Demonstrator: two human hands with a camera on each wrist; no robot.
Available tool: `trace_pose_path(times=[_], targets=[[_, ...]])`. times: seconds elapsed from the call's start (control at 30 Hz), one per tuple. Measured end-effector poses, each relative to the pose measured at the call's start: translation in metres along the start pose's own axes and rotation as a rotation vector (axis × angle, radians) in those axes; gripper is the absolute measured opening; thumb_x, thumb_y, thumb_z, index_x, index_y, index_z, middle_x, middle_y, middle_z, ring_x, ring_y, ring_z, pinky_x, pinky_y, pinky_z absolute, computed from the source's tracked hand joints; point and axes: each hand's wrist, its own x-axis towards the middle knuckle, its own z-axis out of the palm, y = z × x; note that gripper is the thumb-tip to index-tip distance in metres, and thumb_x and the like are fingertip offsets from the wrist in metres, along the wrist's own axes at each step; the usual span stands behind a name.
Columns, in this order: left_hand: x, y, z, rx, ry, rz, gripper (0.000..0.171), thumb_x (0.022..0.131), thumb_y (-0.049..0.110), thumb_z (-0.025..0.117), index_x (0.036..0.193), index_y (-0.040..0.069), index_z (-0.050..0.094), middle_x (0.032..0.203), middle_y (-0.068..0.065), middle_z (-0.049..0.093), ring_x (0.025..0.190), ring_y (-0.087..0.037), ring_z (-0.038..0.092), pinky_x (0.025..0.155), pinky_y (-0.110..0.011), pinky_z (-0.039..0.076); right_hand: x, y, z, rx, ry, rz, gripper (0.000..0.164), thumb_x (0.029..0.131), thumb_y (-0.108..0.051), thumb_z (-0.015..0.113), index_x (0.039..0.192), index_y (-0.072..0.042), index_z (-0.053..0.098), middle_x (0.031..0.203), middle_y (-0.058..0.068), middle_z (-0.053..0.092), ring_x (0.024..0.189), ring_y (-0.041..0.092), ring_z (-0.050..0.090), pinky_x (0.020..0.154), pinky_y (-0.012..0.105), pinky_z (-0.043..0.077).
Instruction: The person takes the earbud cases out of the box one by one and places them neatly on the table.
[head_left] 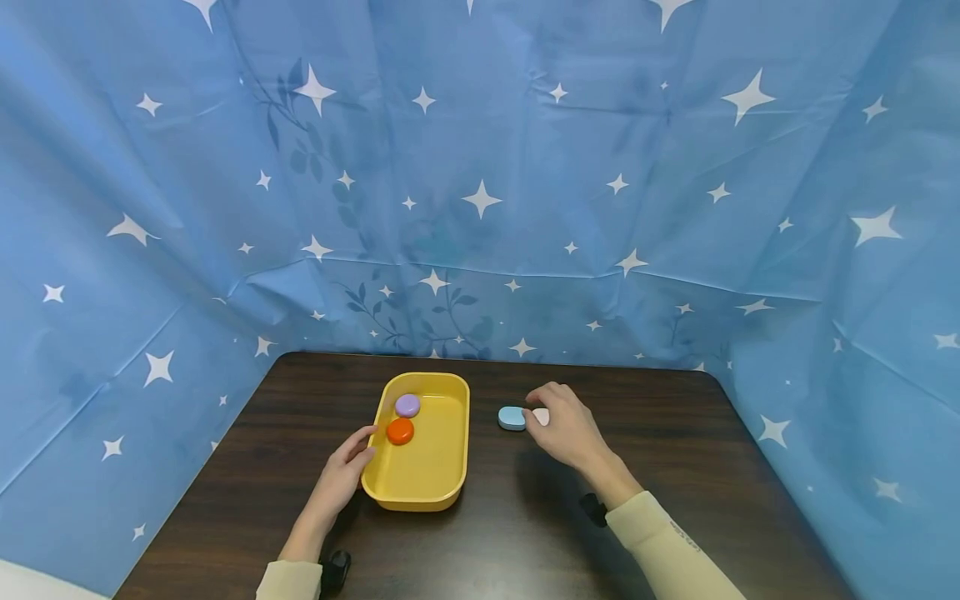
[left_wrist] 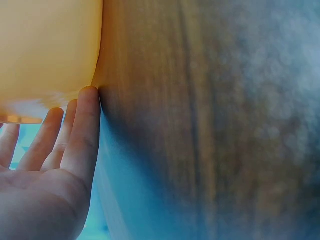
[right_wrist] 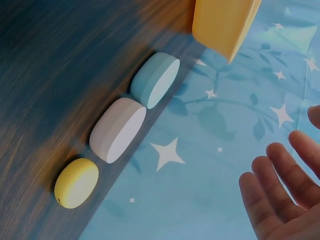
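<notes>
My left hand (head_left: 339,475) is at the left side of a yellow tray (head_left: 450,492). In the left wrist view its fairly straight fingers touch the outer wall of the tray (left_wrist: 45,50). Inside lie a purple rounded piece (head_left: 407,406) and a red one (head_left: 401,431). My right hand (head_left: 567,427) hovers over the table, fingers slightly bent and holding nothing. Below it, a light blue oval piece (head_left: 512,418), a white oval piece (head_left: 542,416) and a yellow rounded piece (right_wrist: 76,183) stand in a row. The hand hides the yellow one in the head view.
The dark wooden table (head_left: 480,558) carries everything. Behind it and along both sides hangs a blue cloth with white stars (head_left: 480,125). Dark wrist cameras sit by both cuffs, the left one (head_left: 335,572) close above the tabletop.
</notes>
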Motion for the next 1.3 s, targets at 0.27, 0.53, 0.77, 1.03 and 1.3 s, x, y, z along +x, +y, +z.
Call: trace_pose_path(times=[0.27, 0.53, 0.77, 1.03, 1.3], targets=[[0.000, -0.001, -0.002, -0.012, -0.001, 0.001, 0.044, 0.108, 0.019, 0.048, 0.152, 0.013, 0.045, 0.145, -0.023, 0.051, 0.119, -0.034, 0.058, 0.095, -0.046, 0.054, 0.001, -0.010, 0.002, 0.007, 0.007, -0.023, 0.018, 0.092, -0.023, 0.071, 0.107, -0.012, 0.072, 0.108, -0.001, 0.066, 0.100, 0.021, 0.059, 0.080, 0.045, 0.054], [0.001, -0.001, -0.001, 0.011, 0.015, -0.004, 0.043, 0.108, 0.019, 0.048, 0.151, 0.015, 0.046, 0.146, -0.023, 0.050, 0.117, -0.034, 0.059, 0.091, -0.042, 0.055, 0.004, -0.017, 0.007, -0.007, 0.006, -0.044, 0.016, 0.094, -0.023, 0.070, 0.107, -0.013, 0.072, 0.108, 0.000, 0.066, 0.099, 0.021, 0.058, 0.077, 0.041, 0.053], [0.001, -0.002, -0.002, 0.004, 0.014, -0.009, 0.043, 0.108, 0.020, 0.048, 0.151, 0.016, 0.046, 0.149, -0.023, 0.048, 0.123, -0.036, 0.057, 0.093, -0.043, 0.055, 0.009, -0.027, 0.010, 0.027, -0.016, -0.086, 0.017, 0.095, -0.023, 0.069, 0.108, -0.013, 0.072, 0.108, -0.001, 0.065, 0.101, 0.021, 0.057, 0.082, 0.042, 0.053], [0.003, -0.003, -0.002, 0.001, 0.020, -0.010, 0.043, 0.108, 0.020, 0.049, 0.151, 0.016, 0.047, 0.148, -0.022, 0.049, 0.121, -0.034, 0.057, 0.092, -0.042, 0.055, 0.016, -0.038, 0.013, -0.005, -0.023, -0.127, 0.016, 0.094, -0.024, 0.071, 0.107, -0.014, 0.072, 0.106, -0.002, 0.065, 0.100, 0.019, 0.057, 0.083, 0.039, 0.054], [0.004, -0.002, 0.000, 0.016, 0.025, -0.014, 0.044, 0.107, 0.021, 0.050, 0.151, 0.017, 0.047, 0.149, -0.022, 0.048, 0.122, -0.035, 0.056, 0.094, -0.044, 0.054, 0.023, -0.048, 0.017, 0.009, -0.053, -0.153, 0.016, 0.094, -0.024, 0.070, 0.107, -0.014, 0.072, 0.105, -0.003, 0.065, 0.099, 0.019, 0.056, 0.085, 0.038, 0.054]])
